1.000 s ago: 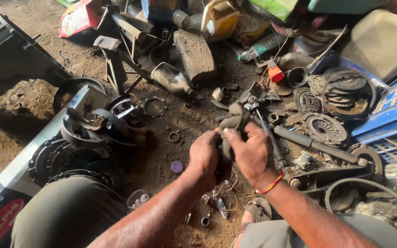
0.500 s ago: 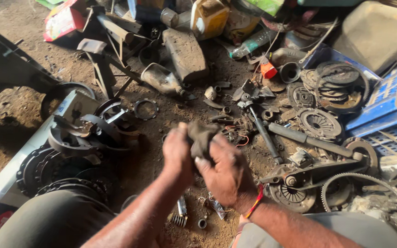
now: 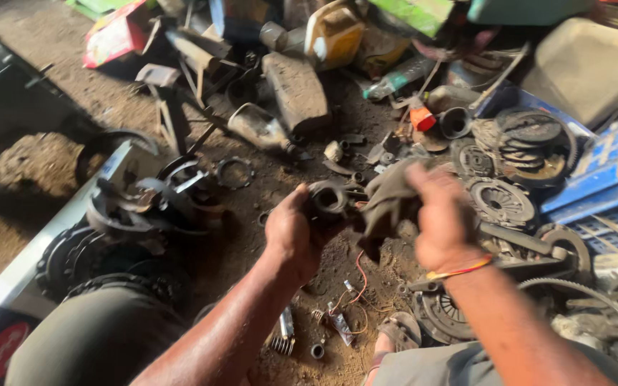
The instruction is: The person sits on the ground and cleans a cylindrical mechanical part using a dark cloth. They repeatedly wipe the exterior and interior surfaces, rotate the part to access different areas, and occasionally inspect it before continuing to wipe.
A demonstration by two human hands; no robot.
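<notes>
Ring-shaped metal part [image 3: 329, 201], dark and greasy, sits in the left hand [image 3: 291, 232], whose fingers are wrapped around its outer edge and closed on it, holding it above the dirt floor [image 3: 252, 250] in front of the person's knees. Right hand [image 3: 441, 221] is closed on a grey rag [image 3: 388, 204], bunched and pressed against the side of the part; a thread band circles that wrist. By its look the part is stiff, fairly heavy for its size and slippery with oil, so the rim is the surest place to grip it, while the rag is soft and limp and can be gathered anywhere. Below the hands lie a small brush [image 3: 284, 334] and a thin red wire [image 3: 361, 275]. Clutch plates [image 3: 502, 202] and a toothed ring [image 3: 595, 293] lie to the right, a blue crate [image 3: 609, 171] beyond them. Black round parts [image 3: 144, 207] are heaped on the left, and a yellow can [image 3: 334, 32] stands at the far side
</notes>
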